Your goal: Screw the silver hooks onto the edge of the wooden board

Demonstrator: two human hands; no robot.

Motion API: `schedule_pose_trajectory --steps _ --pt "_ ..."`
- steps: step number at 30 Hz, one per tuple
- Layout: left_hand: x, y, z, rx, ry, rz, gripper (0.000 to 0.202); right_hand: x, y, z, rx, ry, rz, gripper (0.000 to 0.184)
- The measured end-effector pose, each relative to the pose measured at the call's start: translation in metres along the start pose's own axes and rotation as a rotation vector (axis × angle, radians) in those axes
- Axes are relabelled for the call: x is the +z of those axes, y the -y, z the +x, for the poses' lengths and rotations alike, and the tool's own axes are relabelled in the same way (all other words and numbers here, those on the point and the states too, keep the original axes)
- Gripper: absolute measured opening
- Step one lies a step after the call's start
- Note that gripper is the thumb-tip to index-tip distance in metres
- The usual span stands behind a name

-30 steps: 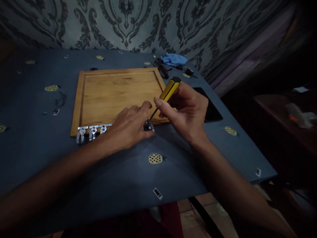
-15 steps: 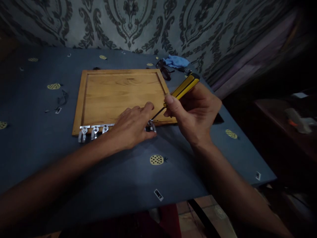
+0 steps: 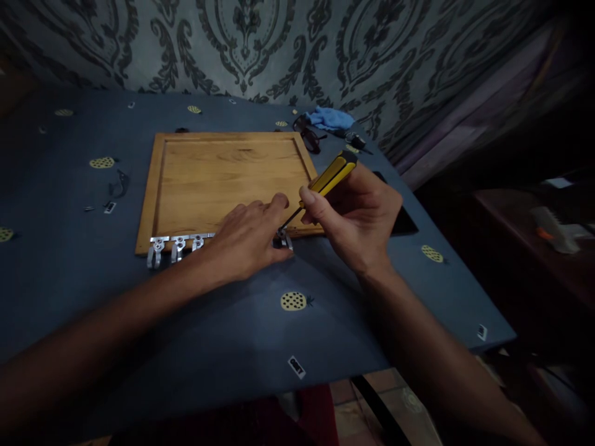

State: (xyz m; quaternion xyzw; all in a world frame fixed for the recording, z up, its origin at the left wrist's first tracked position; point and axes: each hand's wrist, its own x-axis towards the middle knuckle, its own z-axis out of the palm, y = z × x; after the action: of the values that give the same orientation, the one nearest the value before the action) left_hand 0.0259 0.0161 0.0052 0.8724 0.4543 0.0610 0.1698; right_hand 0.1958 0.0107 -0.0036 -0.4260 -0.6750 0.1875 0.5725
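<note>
Screwdriver [image 3: 331, 176] lowered; fittings [image 3: 157, 245] partly hidden.

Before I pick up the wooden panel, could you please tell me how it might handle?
The wooden panel looks stiff, being flat and framed. It seems unlikely to roll, lying flat on the table. The metal fittings jutting past its near edge might snag.

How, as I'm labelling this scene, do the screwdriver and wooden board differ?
The screwdriver has a yellow and black handle; the wooden board is light brown. The screwdriver is slim and small, while the board is broad and much larger. The screwdriver slants in the right hand, whereas the board lies flat on the table. Both are partly hidden: screwdriver by the right hand, board by the left hand.
</note>
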Motion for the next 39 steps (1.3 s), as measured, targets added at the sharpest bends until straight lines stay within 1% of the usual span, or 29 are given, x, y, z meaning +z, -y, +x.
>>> schedule_pose_trajectory --steps 3,9,12,15,18,21,29,34,37,39 --pt "-0.0003 0.0001 -0.0002 0.01 -0.001 0.006 0.062 -0.0023 0.0036 -0.0005 0.023 0.037 0.001 0.031" --pt "0.0012 0.0014 -0.0002 0.025 -0.014 -0.041 0.044 -0.0049 0.0079 -0.0013 0.004 0.095 -0.012 0.033" --pt "0.0026 0.002 -0.0004 0.035 -0.031 -0.067 0.041 -0.0053 0.0088 -0.0017 0.0 0.117 -0.024 0.035" --pt "0.003 0.0022 -0.0005 0.033 -0.039 -0.068 0.043 -0.0054 0.0088 -0.0019 0.038 0.123 -0.006 0.035" --pt "0.0024 0.0022 -0.0001 0.024 -0.021 -0.046 0.053 -0.005 0.0081 -0.0013 0.086 0.111 0.038 0.033" --pt "0.0017 0.0022 0.0002 0.027 -0.006 -0.029 0.059 -0.0046 0.0067 -0.0002 0.077 0.098 0.047 0.031" --pt "0.0005 0.0014 0.0005 0.032 0.005 -0.028 0.056 -0.0043 0.0032 0.0019 0.037 0.086 0.028 0.032" --pt "0.0012 0.0016 -0.0005 0.03 -0.011 -0.011 0.057 -0.0012 0.0026 0.0002 0.024 0.02 -0.003 0.033" --pt "0.0004 0.0011 -0.0002 0.031 -0.002 -0.005 0.059 0.0001 0.0025 -0.0002 0.048 -0.001 0.019 0.032" --pt "-0.0005 0.0007 0.0003 0.025 0.009 -0.01 0.062 -0.0003 0.003 0.0007 0.079 0.008 0.038 0.031"
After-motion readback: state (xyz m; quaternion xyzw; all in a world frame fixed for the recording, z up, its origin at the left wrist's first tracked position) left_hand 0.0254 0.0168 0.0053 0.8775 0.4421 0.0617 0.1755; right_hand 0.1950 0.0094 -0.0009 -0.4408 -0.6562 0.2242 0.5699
